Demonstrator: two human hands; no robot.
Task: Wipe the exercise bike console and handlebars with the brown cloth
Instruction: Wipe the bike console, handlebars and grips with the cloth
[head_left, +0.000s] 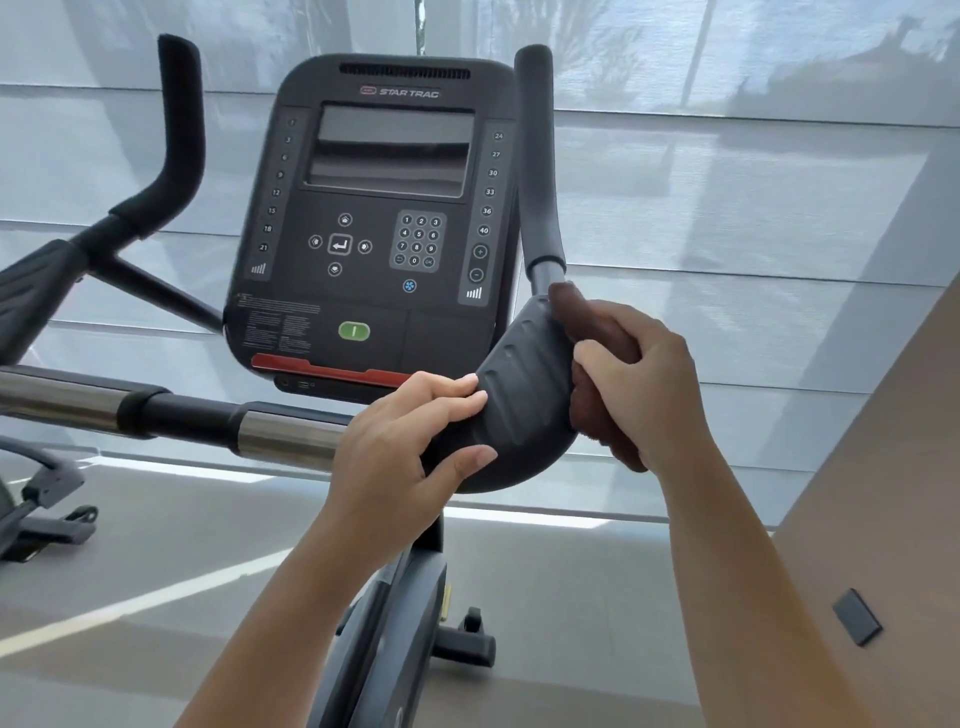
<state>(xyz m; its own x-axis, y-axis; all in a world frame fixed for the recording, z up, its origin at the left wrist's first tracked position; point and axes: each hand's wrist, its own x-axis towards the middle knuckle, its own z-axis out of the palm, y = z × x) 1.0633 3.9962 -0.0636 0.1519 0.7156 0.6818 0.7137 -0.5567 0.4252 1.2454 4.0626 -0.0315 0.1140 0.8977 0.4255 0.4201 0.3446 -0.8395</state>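
Note:
The black console (374, 228) of the exercise bike faces me, with a dark screen, keypad and green button. Its right handlebar (519, 395) curves from a ribbed grey elbow pad up to a black foam grip (537, 156). My right hand (639, 384) grips the brown cloth (587, 322) and presses it against the outer side of the elbow pad. My left hand (410, 436) holds the inner side of the same pad, fingers over the top and thumb beneath. The left handlebar (176, 140) rises at the left.
A chrome and black crossbar (171, 410) runs left from the pad. The bike's column and base foot (457, 644) stand below. Another machine's base (41, 514) sits at the far left. A brown wall (883, 519) is close on the right; blinds cover the window behind.

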